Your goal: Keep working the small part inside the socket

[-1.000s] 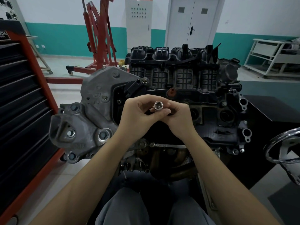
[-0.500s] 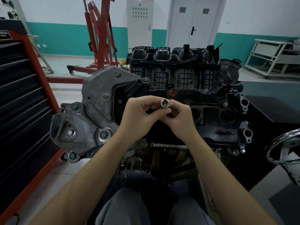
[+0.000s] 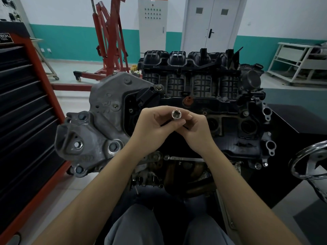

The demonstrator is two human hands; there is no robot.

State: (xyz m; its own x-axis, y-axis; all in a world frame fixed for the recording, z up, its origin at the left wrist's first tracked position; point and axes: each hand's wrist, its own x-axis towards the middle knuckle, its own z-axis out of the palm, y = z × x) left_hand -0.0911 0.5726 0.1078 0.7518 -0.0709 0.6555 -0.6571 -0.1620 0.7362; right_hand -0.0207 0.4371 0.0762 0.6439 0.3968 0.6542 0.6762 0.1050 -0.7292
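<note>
While both of my hands meet in front of the engine (image 3: 203, 106), they share one small thing: a shiny metal socket (image 3: 176, 114), its open square end turned toward me. Left hand (image 3: 152, 124): fingers curled, thumb and fingertips pinching the socket from the left. Right hand (image 3: 195, 129): fingers also curled, closing on the socket from the right and below. A thin dark rod runs under the socket between the two hands; it may be a hex key or a short bar, too shadowed to tell. Socket sits in the air, above the dark cylinder head and just below the orange plug (image 3: 188, 101).

Surroundings: grey cast timing cover (image 3: 99, 124) on the engine's left end, black ribbed intake manifold (image 3: 191, 73) along the far top. Black tool cabinet with red frame (image 3: 26, 117) at far left. Red engine hoist (image 3: 109, 43) on the floor behind. Chrome handwheel (image 3: 311, 161) at right edge. White rack (image 3: 297, 62) against the teal-banded wall, grey double door (image 3: 210, 22) behind.
</note>
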